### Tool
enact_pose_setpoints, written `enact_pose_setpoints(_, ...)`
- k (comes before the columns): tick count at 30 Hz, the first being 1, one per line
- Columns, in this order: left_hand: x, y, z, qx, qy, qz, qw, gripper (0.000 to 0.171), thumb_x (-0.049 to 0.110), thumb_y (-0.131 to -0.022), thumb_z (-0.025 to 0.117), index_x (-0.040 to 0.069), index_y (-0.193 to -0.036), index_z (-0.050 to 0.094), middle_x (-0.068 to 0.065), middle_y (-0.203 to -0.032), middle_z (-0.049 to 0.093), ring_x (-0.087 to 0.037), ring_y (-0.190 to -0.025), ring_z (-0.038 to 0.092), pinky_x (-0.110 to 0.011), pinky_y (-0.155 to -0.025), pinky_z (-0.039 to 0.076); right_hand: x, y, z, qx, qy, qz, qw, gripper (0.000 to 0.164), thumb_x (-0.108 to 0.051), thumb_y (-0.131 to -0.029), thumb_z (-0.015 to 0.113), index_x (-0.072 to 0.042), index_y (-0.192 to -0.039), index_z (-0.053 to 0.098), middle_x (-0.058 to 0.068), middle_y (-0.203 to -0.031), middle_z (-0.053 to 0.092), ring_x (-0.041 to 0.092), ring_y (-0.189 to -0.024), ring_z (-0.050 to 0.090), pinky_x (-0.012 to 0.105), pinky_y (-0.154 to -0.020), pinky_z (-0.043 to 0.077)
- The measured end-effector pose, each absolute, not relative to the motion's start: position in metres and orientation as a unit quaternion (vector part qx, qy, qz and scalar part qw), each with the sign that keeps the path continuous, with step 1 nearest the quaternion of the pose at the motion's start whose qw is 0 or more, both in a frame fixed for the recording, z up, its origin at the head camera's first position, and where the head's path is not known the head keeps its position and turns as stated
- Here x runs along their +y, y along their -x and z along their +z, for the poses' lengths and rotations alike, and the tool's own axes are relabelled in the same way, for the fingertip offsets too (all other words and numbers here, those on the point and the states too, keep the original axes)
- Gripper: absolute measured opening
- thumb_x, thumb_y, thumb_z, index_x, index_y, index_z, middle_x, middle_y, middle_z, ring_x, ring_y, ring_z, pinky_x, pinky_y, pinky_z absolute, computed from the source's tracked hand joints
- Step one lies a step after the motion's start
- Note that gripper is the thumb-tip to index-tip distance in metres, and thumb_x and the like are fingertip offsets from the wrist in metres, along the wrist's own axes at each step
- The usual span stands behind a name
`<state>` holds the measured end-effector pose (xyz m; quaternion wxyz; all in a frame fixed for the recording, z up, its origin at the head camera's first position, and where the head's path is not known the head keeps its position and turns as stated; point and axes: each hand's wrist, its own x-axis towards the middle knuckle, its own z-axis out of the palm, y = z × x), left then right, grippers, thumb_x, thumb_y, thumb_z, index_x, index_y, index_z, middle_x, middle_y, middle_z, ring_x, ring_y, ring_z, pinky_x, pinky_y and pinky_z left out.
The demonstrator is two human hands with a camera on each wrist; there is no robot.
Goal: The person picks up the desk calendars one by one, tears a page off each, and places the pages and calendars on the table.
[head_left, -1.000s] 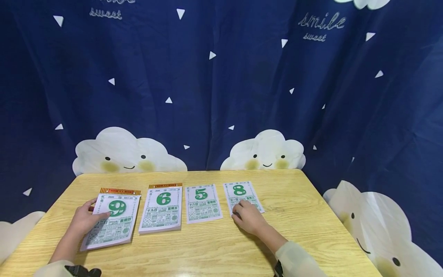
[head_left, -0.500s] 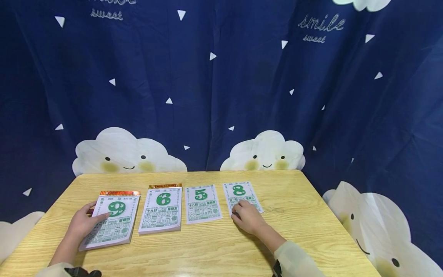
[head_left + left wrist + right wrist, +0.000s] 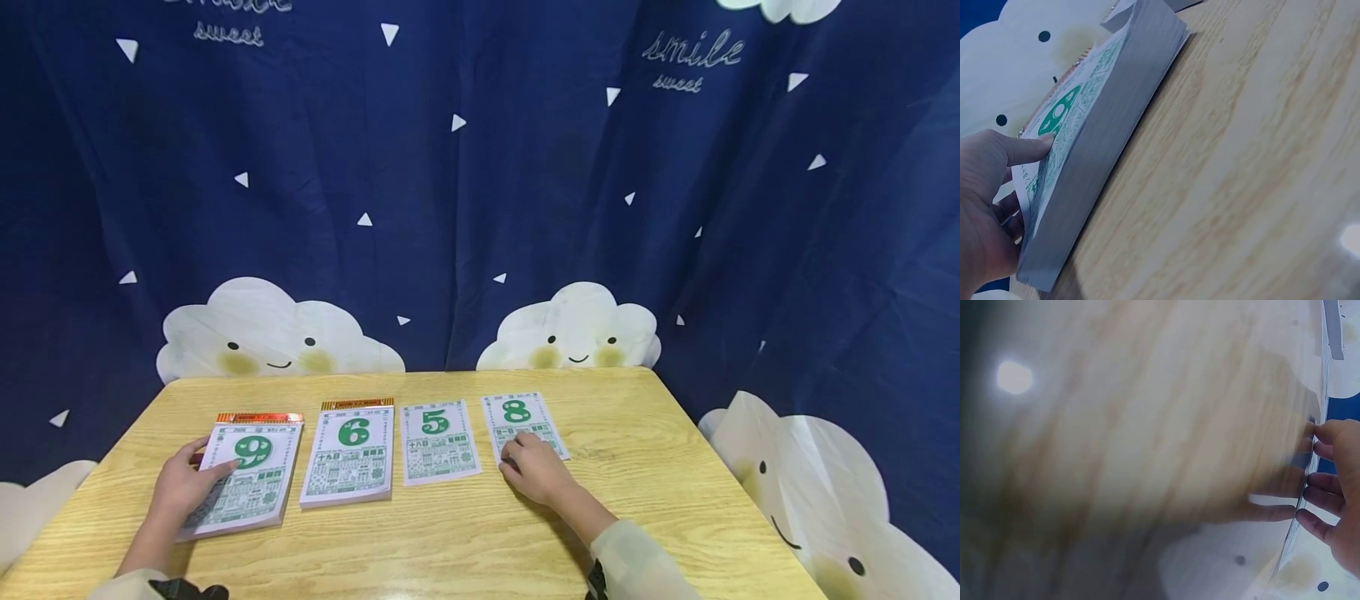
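Note:
My left hand [image 3: 182,483] grips the left side of a thick tear-off calendar [image 3: 262,492] with a green 9. In the left wrist view, its thumb [image 3: 1032,149] lies on the top page and the other fingers are at the side edge, partly hidden. My right hand [image 3: 536,471] rests on the lower part of a loose calendar sheet [image 3: 517,410] with a green 8. Seen from the right wrist, its fingertips [image 3: 1310,519] touch down at a low angle. Between the hands lie a second calendar pad [image 3: 348,467] showing 6 and a loose sheet [image 3: 438,458] showing 5.
The pads and sheets lie in a row across a light wooden table [image 3: 420,550]. Red and gold binding strips [image 3: 357,403] top both pads. Behind the table's far edge hangs a dark blue curtain [image 3: 375,150] with clouds and white triangles.

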<state>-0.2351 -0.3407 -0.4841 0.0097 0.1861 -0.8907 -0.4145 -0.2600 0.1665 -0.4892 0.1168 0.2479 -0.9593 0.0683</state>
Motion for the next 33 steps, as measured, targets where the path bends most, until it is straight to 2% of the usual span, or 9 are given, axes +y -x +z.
enact_pose_setpoints(14, -0.34, 0.234, -0.48, -0.9, -0.176, -0.398, 0.02, 0.077, 0.029, -0.089, 0.058, -0.013, -0.141, 0.02, -0.038, -0.132, 0.032, -0.047, -0.112, 0.042, -0.056, -0.093, 0.041, 0.165, 0.266, -0.49, -0.96, -0.247, 0.066, 0.111, 0.018, -0.03, -0.091, 0.057, -0.015, -0.095, 0.066, -0.002, -0.088, 0.057, 0.014, -0.081, 0.053, 0.032, -0.07, 0.049)
enact_pose_setpoints(21, -0.341, 0.234, -0.478, -0.898, -0.179, -0.401, 0.012, 0.078, 0.03, -0.089, 0.058, -0.013, -0.142, 0.019, -0.039, -0.133, 0.03, -0.048, -0.114, 0.041, -0.055, -0.094, 0.041, 0.164, 0.265, -0.49, -0.959, -0.247, 0.074, 0.117, 0.018, -0.031, -0.091, 0.058, -0.015, -0.095, 0.066, -0.001, -0.09, 0.058, 0.015, -0.083, 0.054, 0.033, -0.072, 0.05)
enact_pose_setpoints(28, -0.337, 0.232, -0.47, -0.91, -0.18, -0.372, 0.022, 0.075, 0.038, -0.094, 0.049, -0.011, -0.142, 0.02, -0.04, -0.136, 0.022, -0.055, -0.123, 0.026, -0.064, -0.1, 0.031, 0.169, 0.265, -0.477, -0.958, -0.232, 0.094, 0.137, 0.02, -0.03, -0.09, 0.06, -0.013, -0.097, 0.066, 0.001, -0.093, 0.06, 0.019, -0.086, 0.058, 0.037, -0.074, 0.052)
enact_pose_setpoints(33, -0.325, 0.233, -0.45, -0.933, -0.164, -0.315, 0.048, 0.071, 0.042, -0.095, 0.044, -0.008, -0.142, 0.023, -0.04, -0.135, 0.022, -0.057, -0.12, 0.024, -0.067, -0.092, 0.03, 0.172, 0.268, -0.459, -0.963, -0.199, 0.097, 0.156, 0.023, -0.031, -0.09, 0.06, -0.012, -0.101, 0.065, 0.004, -0.098, 0.06, 0.023, -0.092, 0.059, 0.04, -0.074, 0.051)
